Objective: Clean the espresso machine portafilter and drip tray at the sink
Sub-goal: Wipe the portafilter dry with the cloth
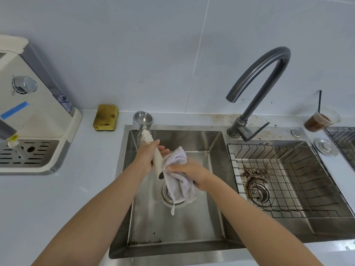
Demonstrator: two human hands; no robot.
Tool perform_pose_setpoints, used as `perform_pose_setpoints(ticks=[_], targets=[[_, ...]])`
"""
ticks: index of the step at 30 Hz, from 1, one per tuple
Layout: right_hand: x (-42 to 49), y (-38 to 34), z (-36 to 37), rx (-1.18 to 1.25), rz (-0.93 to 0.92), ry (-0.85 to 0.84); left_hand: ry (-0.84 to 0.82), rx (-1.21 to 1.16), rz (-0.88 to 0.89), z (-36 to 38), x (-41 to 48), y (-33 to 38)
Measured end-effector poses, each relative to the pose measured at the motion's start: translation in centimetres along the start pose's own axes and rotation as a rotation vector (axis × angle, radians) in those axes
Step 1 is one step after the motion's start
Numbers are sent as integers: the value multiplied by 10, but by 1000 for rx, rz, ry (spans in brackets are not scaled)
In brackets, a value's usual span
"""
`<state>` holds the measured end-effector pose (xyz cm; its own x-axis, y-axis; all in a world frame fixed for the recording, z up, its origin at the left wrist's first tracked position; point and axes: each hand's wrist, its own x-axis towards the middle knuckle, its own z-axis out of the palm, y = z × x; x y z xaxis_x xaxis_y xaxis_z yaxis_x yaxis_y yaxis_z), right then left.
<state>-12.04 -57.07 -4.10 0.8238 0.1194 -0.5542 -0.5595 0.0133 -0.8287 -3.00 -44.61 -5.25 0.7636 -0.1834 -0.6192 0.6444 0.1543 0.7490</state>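
Steel portafilter (143, 118) points to the upper middle of the frame, its handle running down into the left hand (147, 157), closed around it; the right hand (189, 172) pinches a cloth (177, 175) against the handle's lower end.

Single head-worn wide-angle view, angled steeply downward and close over the sink (172, 237); the wall fills the upper frame, forearms entering from the bottom.
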Motion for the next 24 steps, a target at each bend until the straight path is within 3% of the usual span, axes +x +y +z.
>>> perform_pose_setpoints(ticks=[5, 10, 15, 19, 24], targets=[[18, -19, -28, -351, 28, 152, 72, -13, -7, -24, 7, -7], [51, -67, -54, -508, -87, 280, 14, 40, -89, -31, 4, -22], [102, -99, -64, -666, -84, 282, -69, 6, -156, -35, 9, -31], [155, -108, -63, -987, -113, 393, -85, 59, -177, -39, 14, -34], [195, -94, -69, -1439, -172, 303, -96, 61, -159, -43, 20, -30]])
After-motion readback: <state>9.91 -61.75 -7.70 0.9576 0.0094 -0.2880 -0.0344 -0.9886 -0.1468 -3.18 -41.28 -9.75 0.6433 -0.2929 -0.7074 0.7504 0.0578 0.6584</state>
